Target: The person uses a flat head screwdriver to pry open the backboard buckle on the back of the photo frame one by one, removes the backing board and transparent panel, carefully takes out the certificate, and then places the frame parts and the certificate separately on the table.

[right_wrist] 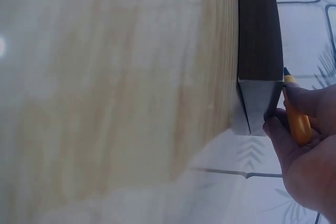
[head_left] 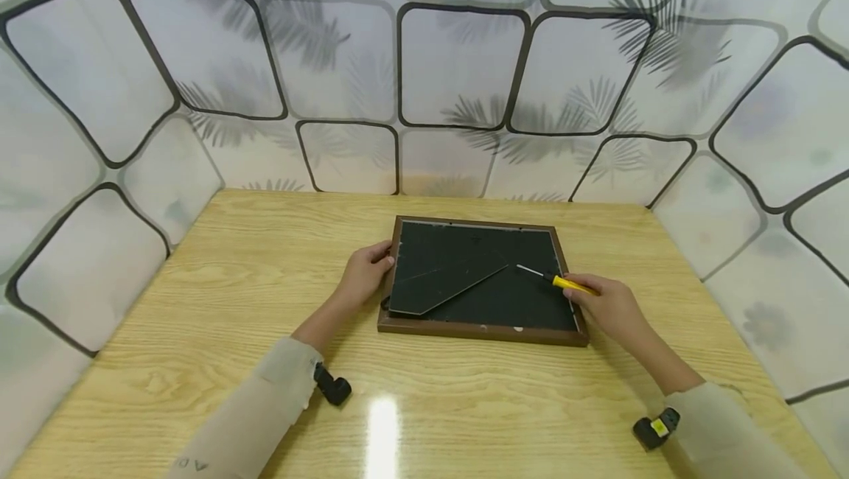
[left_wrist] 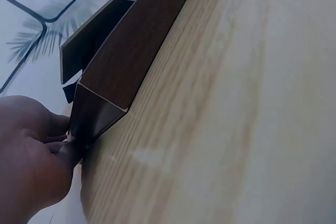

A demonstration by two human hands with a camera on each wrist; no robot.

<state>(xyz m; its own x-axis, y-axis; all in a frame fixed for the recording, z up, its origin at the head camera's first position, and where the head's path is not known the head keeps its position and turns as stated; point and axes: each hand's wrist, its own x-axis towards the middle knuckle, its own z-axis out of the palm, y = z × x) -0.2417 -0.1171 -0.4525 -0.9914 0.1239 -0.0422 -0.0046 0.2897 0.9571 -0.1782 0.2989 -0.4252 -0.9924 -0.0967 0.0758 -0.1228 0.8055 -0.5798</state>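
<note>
- Closest to me are my pale sleeves (head_left: 259, 405), each with a small black camera (head_left: 334, 385) at the wrist.
- A white streak of light (head_left: 382, 435) shines off the wood-grained table (head_left: 232, 265) between my forearms.
- Beyond it the brown frame (head_left: 477, 331) lies on the table, in front of me and a little to the right, its back facing up and its near rim toward me. A small pale mark shows on that rim.
- My left hand (head_left: 363, 273) is at the frame's left side, thumb and fingers clamped on the rim.
- My right hand (head_left: 606, 306) is by the opposite side, fingers closed round the yellow handle of a screwdriver (head_left: 573, 285). I can't tell whether my fingertips press on the frame as well.
- The screwdriver slants inward over the black backing (head_left: 477, 239), its metal tip just beside the pointed end of a black flap (head_left: 438, 289). I can't tell if the tip touches the backing.
- That flap reaches from the left side toward the middle; my left wrist view shows it standing up off the frame.
- Past the table's far edge rises a pale backdrop (head_left: 458, 66) with dark rounded outlines and grey fern leaves.
</note>
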